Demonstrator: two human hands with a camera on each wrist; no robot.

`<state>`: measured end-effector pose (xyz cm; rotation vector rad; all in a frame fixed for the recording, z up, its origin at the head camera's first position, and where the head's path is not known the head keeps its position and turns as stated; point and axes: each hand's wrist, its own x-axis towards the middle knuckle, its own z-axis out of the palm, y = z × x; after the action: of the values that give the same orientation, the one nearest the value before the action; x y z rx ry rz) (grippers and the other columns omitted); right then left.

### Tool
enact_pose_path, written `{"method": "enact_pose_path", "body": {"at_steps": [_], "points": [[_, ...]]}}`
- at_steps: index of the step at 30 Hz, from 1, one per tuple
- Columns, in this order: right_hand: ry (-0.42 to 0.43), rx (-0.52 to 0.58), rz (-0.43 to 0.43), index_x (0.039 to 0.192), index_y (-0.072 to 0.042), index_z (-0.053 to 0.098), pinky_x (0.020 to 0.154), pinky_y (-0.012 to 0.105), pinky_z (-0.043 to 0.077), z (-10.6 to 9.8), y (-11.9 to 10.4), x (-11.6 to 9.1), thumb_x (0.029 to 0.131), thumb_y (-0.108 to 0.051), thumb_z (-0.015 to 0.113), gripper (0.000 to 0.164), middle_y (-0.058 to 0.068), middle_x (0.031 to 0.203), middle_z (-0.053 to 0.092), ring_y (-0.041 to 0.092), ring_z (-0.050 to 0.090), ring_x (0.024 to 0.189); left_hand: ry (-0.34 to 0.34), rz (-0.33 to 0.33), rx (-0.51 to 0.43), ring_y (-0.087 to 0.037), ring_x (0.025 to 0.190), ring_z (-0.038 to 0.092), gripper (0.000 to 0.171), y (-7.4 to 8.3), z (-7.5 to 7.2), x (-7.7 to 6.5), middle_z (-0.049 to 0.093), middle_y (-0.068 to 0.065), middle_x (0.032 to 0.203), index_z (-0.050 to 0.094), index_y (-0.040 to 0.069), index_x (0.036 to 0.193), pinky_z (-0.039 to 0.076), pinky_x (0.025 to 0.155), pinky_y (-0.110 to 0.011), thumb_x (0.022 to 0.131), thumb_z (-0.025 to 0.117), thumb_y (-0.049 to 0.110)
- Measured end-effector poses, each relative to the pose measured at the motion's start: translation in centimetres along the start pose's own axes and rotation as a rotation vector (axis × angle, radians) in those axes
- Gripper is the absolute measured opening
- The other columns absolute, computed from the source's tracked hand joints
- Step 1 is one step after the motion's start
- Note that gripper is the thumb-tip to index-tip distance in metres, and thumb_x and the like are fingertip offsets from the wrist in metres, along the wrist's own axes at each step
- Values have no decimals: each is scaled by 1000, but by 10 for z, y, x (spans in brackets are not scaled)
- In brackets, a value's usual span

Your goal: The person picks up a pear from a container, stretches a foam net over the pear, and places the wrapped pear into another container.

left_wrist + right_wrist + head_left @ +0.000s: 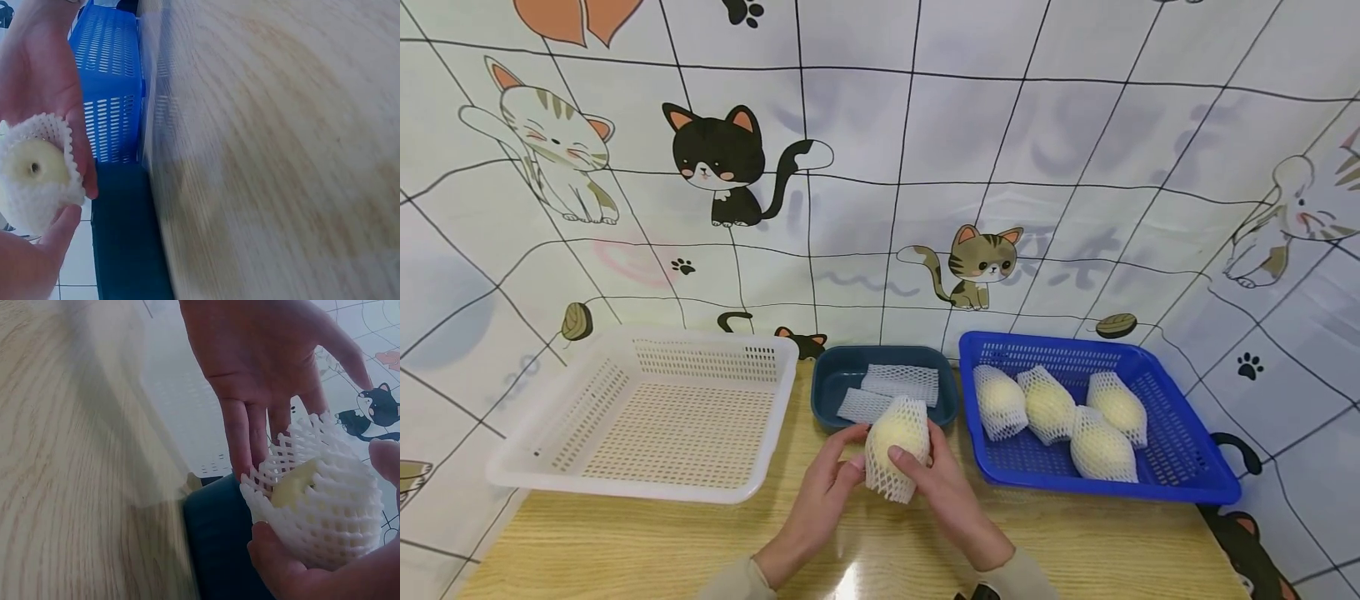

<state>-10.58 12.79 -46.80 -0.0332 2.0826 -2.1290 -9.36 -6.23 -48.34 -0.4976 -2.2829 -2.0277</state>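
A pale yellow pear [896, 436] in a white foam net sleeve [895, 485] is held above the table's middle. My right hand [951, 500] grips it from the right, thumb across the front. On the other side, my left hand [822, 493] touches the sleeve; in the right wrist view its fingers [236, 434] look mostly straight against the net edge. The left wrist view shows a dark dimple on the pear [36, 167] through the sleeve's open end. Behind the hands, a dark teal tray [826, 400] contains flat foam sleeves [901, 382].
On the right, a blue basket [1045, 477] contains several sleeved pears [1103, 446]. A white basket [677, 425] stands on the left, on the wood-grain table [647, 550]. Behind, a cat-patterned cloth [865, 208] rises.
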Motion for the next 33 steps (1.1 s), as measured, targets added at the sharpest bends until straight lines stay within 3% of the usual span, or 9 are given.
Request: {"method": "enact_pose_path", "body": {"at_steps": [5,12,16,20,23,28,33], "points": [[40,-73,0,159,-1,25,101,36,46,-4,-3,0,97,-29,71,83,21,142,49,30,54,122,-54,24,-90,-31,113,70,40,-1,1,0,50,-20,142,42,-4,150,55,97,-48,112,40,9],[51,-52,14,158,-2,26,100,39,49,-13,-4,-1,96,-28,72,82,22,139,52,30,57,120,-95,43,-118,-37,116,67,40,-3,4,2,50,-23,143,42,-2,149,54,99,-48,113,35,13],[51,-38,14,159,-4,27,96,37,51,-19,-8,-3,96,-28,72,81,22,139,52,29,59,118,-77,22,-70,-37,128,60,40,-4,7,3,51,-20,147,46,0,148,49,106,-46,112,37,13],[63,-40,5,160,-5,26,96,32,49,-28,-16,-7,96,-26,71,81,21,141,51,27,57,120,-44,-19,25,-36,143,44,42,-6,9,3,48,-17,154,48,3,150,37,117,-46,111,41,17],[56,-34,-8,161,-6,23,93,30,51,-38,-25,-11,97,-24,69,80,22,142,50,28,57,121,-54,-45,40,-35,148,37,44,-6,12,4,44,-16,158,47,3,152,30,120,-47,111,44,19],[57,-71,-36,161,-9,22,90,29,53,-60,-43,-19,100,-21,65,76,23,142,50,28,57,119,-191,-41,100,-33,152,29,51,-2,22,8,35,-10,165,41,10,158,26,121,-56,110,49,24],[91,-182,-24,163,-10,17,90,26,51,-87,-59,-26,101,-25,64,80,22,145,47,31,53,124,-359,73,284,-34,157,17,62,-1,37,12,22,1,171,37,13,160,22,120,-62,106,55,36]]}}
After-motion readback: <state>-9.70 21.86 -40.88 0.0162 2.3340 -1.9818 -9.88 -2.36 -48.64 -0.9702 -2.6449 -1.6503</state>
